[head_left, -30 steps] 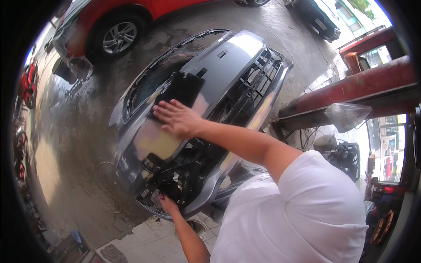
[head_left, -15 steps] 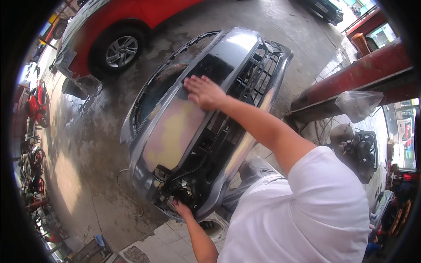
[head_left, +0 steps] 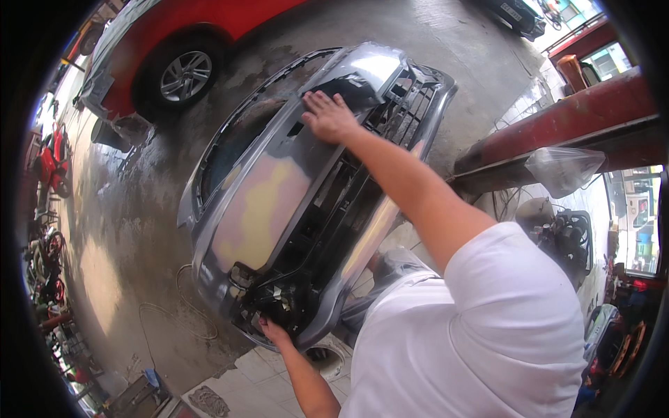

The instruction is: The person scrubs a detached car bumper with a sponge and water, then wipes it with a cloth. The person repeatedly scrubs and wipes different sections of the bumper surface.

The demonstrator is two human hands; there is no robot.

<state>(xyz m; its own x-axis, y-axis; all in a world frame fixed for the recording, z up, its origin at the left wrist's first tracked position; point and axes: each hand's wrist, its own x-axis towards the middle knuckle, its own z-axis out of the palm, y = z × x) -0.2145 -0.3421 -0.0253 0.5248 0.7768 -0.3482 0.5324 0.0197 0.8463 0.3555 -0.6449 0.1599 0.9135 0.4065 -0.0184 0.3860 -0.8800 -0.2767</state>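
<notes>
A grey car bumper [head_left: 209,261] stretches diagonally before me, with yellow and pinkish patches of filler or primer on its face and black grille openings along it. My right hand [head_left: 330,118] lies flat on the upper part of the panel, fingers stretched out. Beside that hand is a dark, uneven patch [head_left: 357,94]; whether it is a coating or a reflection I cannot tell. My left hand [head_left: 274,332] grips the bumper's near end by the black lamp opening, its thumb showing and the other fingers partly hidden.
A red car [head_left: 244,17] with a wheel [head_left: 186,76] stands beyond the bumper. At the right are a red post [head_left: 557,129], a hanging clear plastic bag [head_left: 566,169] and a compressor-like machine [head_left: 566,237]. A thin hose [head_left: 198,324] curls over the floor at the left.
My right hand has slid a little up along the panel, away from the coloured patches. The dark patch beside it has changed outline. My left hand keeps its hold on the bumper's end.
</notes>
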